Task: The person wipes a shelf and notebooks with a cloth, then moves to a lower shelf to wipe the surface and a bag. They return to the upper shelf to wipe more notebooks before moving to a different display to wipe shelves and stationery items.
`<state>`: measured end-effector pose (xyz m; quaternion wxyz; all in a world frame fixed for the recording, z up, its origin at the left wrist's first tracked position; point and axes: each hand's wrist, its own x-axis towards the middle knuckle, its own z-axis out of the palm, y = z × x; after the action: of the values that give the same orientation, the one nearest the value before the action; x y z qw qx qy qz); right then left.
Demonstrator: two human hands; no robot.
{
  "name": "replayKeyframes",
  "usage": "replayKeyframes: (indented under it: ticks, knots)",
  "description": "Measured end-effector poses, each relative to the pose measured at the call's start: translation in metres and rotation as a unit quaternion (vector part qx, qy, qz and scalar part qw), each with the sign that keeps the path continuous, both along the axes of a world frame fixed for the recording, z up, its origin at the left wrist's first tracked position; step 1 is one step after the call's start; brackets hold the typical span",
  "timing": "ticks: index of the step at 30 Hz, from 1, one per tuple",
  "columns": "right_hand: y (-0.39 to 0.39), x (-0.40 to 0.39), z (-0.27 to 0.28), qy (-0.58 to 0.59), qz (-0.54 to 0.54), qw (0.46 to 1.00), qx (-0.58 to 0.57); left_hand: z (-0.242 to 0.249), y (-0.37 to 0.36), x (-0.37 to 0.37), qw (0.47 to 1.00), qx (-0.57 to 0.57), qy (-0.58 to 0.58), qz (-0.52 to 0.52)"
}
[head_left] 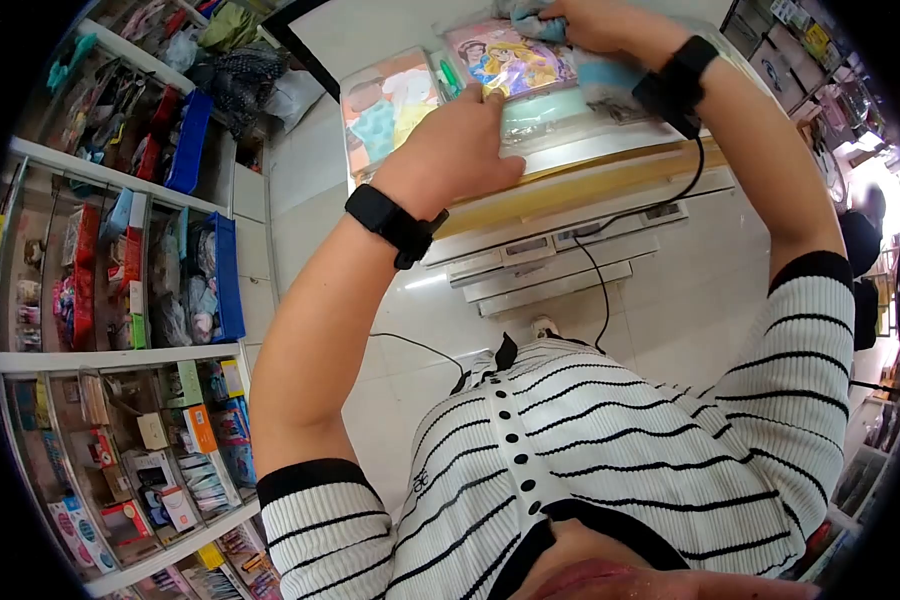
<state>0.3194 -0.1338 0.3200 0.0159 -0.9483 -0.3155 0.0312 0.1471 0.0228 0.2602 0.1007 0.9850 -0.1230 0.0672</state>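
My left hand (460,140) is over the near edge of the counter, with its fingers at the green and yellow items between two flat packs; what it grips is too small to name. On its left lies a pack with pastel shapes (385,105). To the right is a pack with cartoon princesses (510,58). My right hand (590,22) is closed on a grey-blue cloth (535,20) at the far right of that pack. Below it lies more grey and blue material (610,80). A clear plastic wrapper (550,115) is under the princess pack.
Shelves with blue bins (227,280) and many small boxed goods stand on the left. The counter's yellowish edge (570,185) runs in front of me. Black cables (600,270) hang from both wrist devices. More racks stand on the right.
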Motion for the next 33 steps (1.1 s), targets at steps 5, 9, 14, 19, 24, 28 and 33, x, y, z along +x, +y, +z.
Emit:
replayKeyframes:
  ticks: [5, 9, 14, 19, 24, 28, 33]
  knots:
    - [-0.004, -0.025, -0.014, -0.053, 0.141, 0.984, 0.1, 0.012, -0.003, -0.004, 0.999, -0.011, 0.051, 0.007]
    - [-0.021, -0.029, -0.015, 0.009, 0.314, 0.947, 0.074, 0.015, -0.003, -0.002, 0.995, 0.014, 0.099, 0.01]
    - [-0.024, -0.007, 0.012, 0.03, 0.108, 0.993, 0.036, 0.003, -0.001, -0.002, 1.0, 0.017, 0.016, 0.002]
    - [0.017, -0.01, -0.01, -0.092, 0.138, 0.986, 0.027, 0.009, -0.001, -0.003, 0.999, 0.013, 0.037, -0.001]
    - [0.037, -0.039, -0.016, 0.027, 0.263, 0.953, 0.151, 0.01, -0.001, -0.003, 0.995, 0.001, 0.096, 0.009]
    - [0.027, 0.035, -0.034, -0.115, 0.389, 0.91, 0.082, 0.007, -0.002, -0.005, 0.999, 0.013, 0.032, 0.009]
    - [0.036, 0.036, -0.03, -0.132, 0.182, 0.972, 0.07, 0.0, 0.0, -0.005, 1.0, 0.014, -0.024, 0.001]
